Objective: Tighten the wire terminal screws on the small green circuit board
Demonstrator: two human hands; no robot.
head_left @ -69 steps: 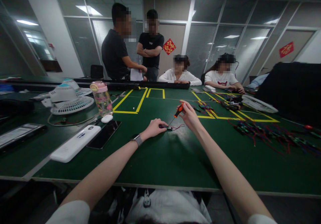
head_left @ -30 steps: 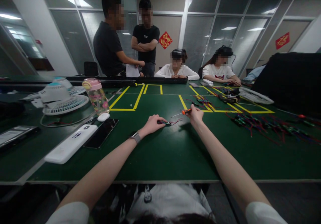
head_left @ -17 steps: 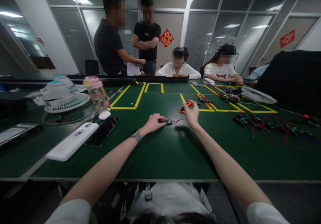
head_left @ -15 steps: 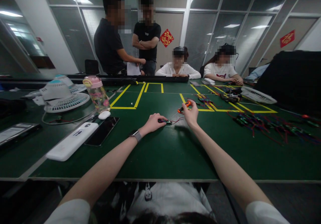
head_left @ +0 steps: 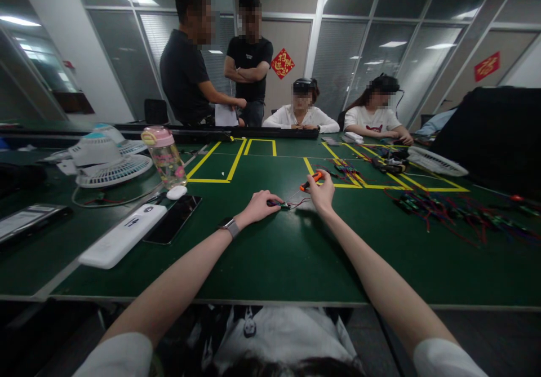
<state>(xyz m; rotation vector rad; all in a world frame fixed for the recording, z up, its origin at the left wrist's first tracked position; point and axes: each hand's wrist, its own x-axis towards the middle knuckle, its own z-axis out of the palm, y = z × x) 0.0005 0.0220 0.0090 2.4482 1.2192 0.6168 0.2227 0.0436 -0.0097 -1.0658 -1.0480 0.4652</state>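
Observation:
On the green table [head_left: 270, 264], my left hand [head_left: 258, 205] grips the left end of a small green circuit board [head_left: 285, 205] with thin red and dark wires. My right hand [head_left: 322, 193] is closed round the orange and black handle of a screwdriver [head_left: 310, 182]. Its thin shaft slants down and left towards the board; whether the tip touches it is too small to tell. The loose wires trail off to the board's right, below the screwdriver.
More wired circuit boards [head_left: 439, 208] lie heaped at the right. A white power bank-like block [head_left: 122, 236], a dark phone [head_left: 173, 219], a pink-lidded bottle [head_left: 164, 157] and a white fan [head_left: 112, 165] stand left. Yellow tape [head_left: 209, 181] marks the table. Several people are beyond it.
The screwdriver was steep over the board, then drew back right and lay nearly level, and now slants down to the board again. My left hand has stayed on the board.

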